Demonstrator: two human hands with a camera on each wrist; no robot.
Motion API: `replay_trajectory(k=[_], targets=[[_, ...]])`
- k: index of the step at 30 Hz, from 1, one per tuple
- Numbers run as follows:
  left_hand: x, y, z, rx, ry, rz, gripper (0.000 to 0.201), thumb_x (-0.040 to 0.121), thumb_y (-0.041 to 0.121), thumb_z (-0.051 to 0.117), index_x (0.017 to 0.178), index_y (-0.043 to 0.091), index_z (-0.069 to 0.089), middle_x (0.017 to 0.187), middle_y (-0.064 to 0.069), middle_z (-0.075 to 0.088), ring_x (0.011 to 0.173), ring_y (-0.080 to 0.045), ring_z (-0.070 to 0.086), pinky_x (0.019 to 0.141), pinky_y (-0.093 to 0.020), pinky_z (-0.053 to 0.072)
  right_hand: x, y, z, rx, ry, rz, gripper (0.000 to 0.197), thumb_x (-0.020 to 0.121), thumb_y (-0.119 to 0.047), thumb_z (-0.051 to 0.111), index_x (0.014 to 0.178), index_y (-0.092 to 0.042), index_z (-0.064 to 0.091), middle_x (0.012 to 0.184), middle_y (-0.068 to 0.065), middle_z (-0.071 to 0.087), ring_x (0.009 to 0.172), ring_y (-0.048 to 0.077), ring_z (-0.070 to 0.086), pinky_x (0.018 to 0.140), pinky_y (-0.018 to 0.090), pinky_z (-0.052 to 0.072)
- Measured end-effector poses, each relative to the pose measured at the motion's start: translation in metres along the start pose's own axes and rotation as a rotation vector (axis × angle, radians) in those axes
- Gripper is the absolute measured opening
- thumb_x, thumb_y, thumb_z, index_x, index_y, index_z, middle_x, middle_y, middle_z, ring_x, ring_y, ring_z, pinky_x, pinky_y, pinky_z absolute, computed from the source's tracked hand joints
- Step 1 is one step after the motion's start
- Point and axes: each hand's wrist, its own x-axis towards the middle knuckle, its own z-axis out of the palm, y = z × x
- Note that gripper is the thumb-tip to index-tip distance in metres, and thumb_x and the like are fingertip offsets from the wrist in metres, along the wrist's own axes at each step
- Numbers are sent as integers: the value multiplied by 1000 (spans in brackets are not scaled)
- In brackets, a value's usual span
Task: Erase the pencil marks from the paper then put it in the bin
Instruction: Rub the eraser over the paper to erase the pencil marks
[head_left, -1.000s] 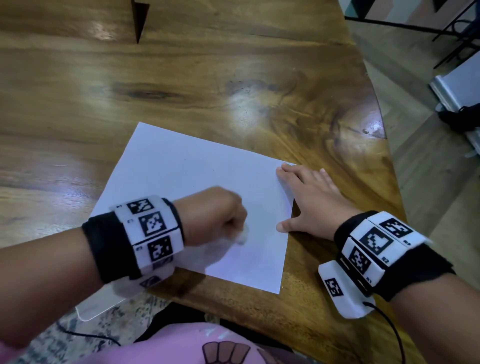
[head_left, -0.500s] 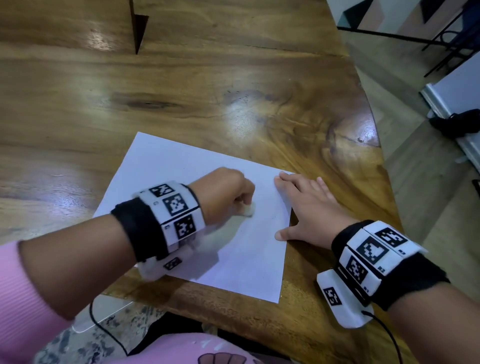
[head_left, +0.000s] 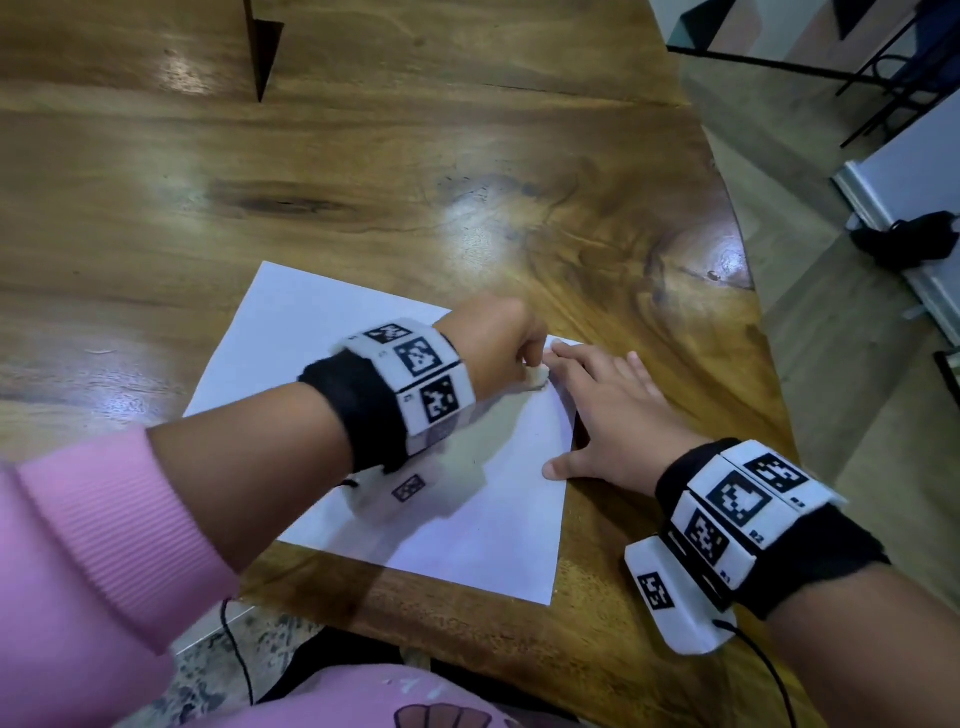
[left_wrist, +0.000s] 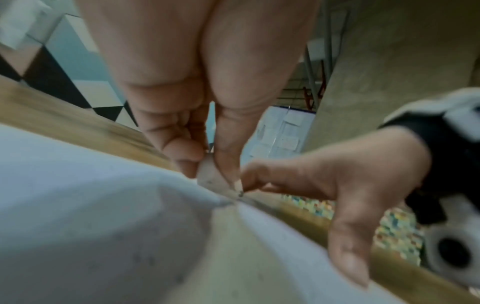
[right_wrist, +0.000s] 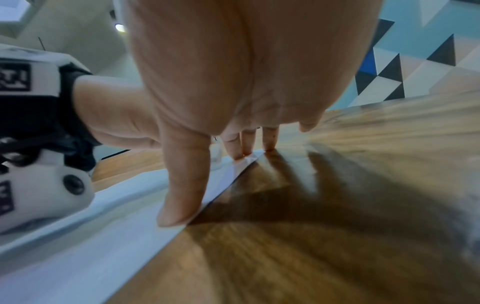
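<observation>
**Eraser being worked at the far right corner of the sheet**

The paper (head_left: 322, 364) is lying flat near the front edge of the tabletop (head_left: 467, 156), toward its right side, with its front edge almost at the table's lip. No bin is being shown in any view.

Along the sheet's right edge, the right hand (head_left: 618, 415) is being held flat, fingers straight and spread; its thumb is being pressed onto the paper beside that edge, while the fingertips (right_wrist: 237, 153) are being set on the far right corner. This placement is judged to be there so that the sheet is being kept from sliding or buckling under the rubbing.

Just beyond, the left hand (head_left: 493, 348) is being kept curled, with a small white eraser (head_left: 691, 375) clamped between thumb and fingers, its lower end being pressed onto the paper just beside the right fingertips. In the left wrist view, dark specks are being shown at the eraser's foot and the paper is rising in a slight ridge there.

Erasing is judged to be under way; binning is not yet begun.
</observation>
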Motion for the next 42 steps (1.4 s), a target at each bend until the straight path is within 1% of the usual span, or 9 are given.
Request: replay_trajectory(k=[3,9,14,20,26,28,33,39,42], targets=[[3,1,11,-21,5,11,12,81,18,60,87,8,64,79,-5,59,77,-23,53,59,-18,34,1,2,1,25,13,4,108,67,-49,77,149,-29,10,154,-16,5,142,8,6,118,38,-10],[-17,-3,15,25,-269,119,9,73,18,69,81,14,67,58,14,52,58,-4,48,53,-8,34,3,2,1,39,27,1,111,65,-47,80,149,-27,9,155,-13,6,143,9,6,118,37,-9],[9,6,9,-9,6,37,13,77,14,63,87,7,66,73,1,54,73,-17,47,61,-22,34,3,2,2,75,46,-7,104,63,-45,81,144,-27,19,150,-14,12,140,9,10,117,33,-8],[-23,-3,22,24,-309,163,9,73,21,68,77,13,67,65,8,56,65,-11,51,59,-17,39,3,2,3,81,48,-2,111,63,-43,83,148,-26,14,154,-13,9,143,11,9,118,34,-9],[1,-10,6,38,15,31,12,77,15,63,87,10,65,78,3,54,81,-18,53,68,-21,33,2,1,1,59,38,5,111,64,-44,81,149,-26,12,153,-13,10,143,11,9,119,37,-8],[-3,-12,8,56,-13,54,10,77,16,63,85,10,65,77,1,56,78,-17,50,68,-21,33,2,0,1,53,37,9,111,64,-45,81,149,-27,11,153,-13,9,142,11,9,118,38,-9],[-31,-12,14,65,-361,141,12,73,27,70,74,15,66,64,9,55,66,-13,53,58,-18,39,2,0,1,36,38,9,111,65,-46,80,149,-26,10,154,-13,7,143,11,8,118,38,-10],[-7,-8,12,76,-42,42,10,77,11,58,86,10,63,79,0,52,80,-21,52,70,-27,37,2,1,1,41,35,12,110,65,-47,80,149,-28,10,154,-14,8,142,10,9,118,39,-10],[-33,-11,17,100,-186,142,3,75,10,60,75,10,63,74,-3,55,73,-22,52,65,-28,41,3,1,2,55,39,8,111,65,-46,80,149,-27,11,154,-15,7,142,10,8,117,37,-11]])
